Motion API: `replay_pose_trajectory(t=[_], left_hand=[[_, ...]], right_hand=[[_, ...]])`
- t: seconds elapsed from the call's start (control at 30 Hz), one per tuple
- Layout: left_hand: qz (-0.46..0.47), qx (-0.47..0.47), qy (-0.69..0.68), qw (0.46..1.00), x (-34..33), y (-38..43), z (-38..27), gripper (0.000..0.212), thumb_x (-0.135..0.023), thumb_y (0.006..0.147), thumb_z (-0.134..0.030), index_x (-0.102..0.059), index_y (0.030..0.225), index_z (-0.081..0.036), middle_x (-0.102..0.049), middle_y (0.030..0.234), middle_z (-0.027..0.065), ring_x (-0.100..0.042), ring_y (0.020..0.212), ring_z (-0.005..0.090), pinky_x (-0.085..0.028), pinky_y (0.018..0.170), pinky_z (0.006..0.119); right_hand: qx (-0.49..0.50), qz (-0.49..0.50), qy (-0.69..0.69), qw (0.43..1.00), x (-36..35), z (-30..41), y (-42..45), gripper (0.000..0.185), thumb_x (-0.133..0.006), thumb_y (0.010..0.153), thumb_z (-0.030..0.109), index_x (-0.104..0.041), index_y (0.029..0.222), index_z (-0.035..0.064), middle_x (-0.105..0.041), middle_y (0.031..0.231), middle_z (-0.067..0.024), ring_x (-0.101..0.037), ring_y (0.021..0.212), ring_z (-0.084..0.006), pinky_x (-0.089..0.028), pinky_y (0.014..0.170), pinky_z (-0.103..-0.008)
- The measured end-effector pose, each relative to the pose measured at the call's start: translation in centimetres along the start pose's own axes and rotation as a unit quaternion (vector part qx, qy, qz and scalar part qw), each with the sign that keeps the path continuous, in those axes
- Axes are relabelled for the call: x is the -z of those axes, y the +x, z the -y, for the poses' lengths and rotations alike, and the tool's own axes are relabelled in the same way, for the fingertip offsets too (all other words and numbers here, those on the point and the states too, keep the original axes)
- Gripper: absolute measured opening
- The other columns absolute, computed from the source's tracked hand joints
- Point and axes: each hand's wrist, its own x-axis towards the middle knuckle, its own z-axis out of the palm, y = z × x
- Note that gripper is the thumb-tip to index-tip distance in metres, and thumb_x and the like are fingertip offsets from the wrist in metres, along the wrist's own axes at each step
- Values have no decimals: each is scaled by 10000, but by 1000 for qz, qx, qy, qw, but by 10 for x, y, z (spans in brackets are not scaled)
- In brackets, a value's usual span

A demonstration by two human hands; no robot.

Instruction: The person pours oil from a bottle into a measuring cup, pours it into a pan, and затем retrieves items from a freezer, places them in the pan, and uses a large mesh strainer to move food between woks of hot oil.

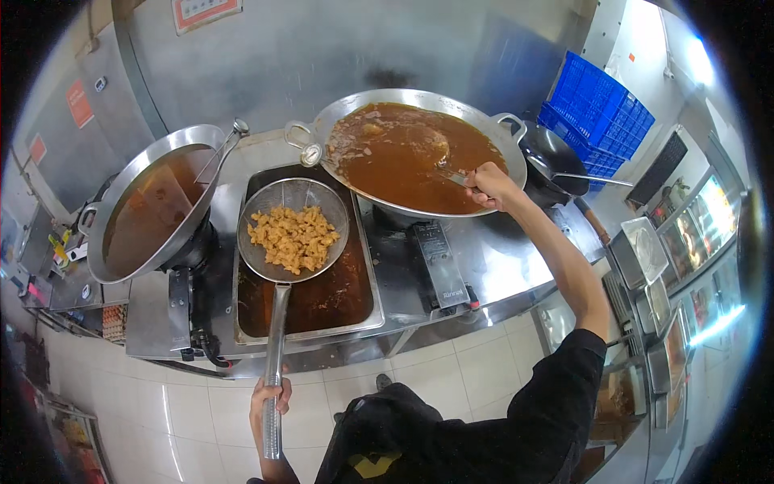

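Observation:
My left hand grips the long metal handle of a wire-mesh strainer. Pieces of golden-brown fried food lie in its mesh, over a rectangular metal tray with dark oil in it. At the right rim of a large metal wok full of brown oil, my right hand holds a metal utensil. The utensil's far end dips into the oil, so its shape there is hidden. A dial thermometer is fixed at the wok's left rim.
A second wok of oil stands on a burner at the left, with a thermometer at its rim. Right of the large wok are a black pan with a long metal handle and blue plastic crates. Metal containers line the right side.

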Motion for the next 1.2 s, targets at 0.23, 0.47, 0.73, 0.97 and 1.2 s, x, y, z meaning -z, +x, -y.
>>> replay_pose_trajectory(t=[0.23,0.47,0.73,0.97,1.2], left_hand=[[5,-11,-1,1000,-6,-1,-1,497,-589,687,-139,-410,1134,-17,-481,578,104,-387,355,108,-339,311,218],[4,1,3,1000,-1,-1,-1,503,-593,687,-141,-415,1143,-24,-483,591,106,-398,369,108,-358,328,221],[-1,6,4,1000,-2,-3,-1,500,-593,687,-143,-419,1142,-29,-474,588,105,-400,379,106,-363,332,220],[1,-1,20,1000,-6,-3,-1,480,-586,695,-158,-433,1132,-32,-464,592,92,-394,388,101,-362,346,208],[8,-5,10,1000,3,-2,2,509,-610,682,-160,-421,1137,-29,-483,601,96,-406,386,105,-363,341,226]], right_hand=[[21,26,26,999,-24,8,21,110,-468,782,-9,-446,675,-22,-479,596,-82,-371,365,-75,-208,289,-233],[34,38,54,997,-47,14,33,104,-467,784,-6,-456,684,-35,-474,585,-80,-369,365,-74,-210,290,-234],[40,56,101,993,-59,22,30,102,-459,793,-7,-472,699,-44,-482,607,-78,-363,379,-71,-213,286,-221],[42,82,126,988,-60,21,28,93,-453,809,16,-473,739,-42,-487,635,-78,-350,384,-60,-216,284,-217],[59,86,118,988,-52,21,6,136,-457,827,40,-460,696,1,-472,591,-53,-333,368,-55,-194,283,-211]])
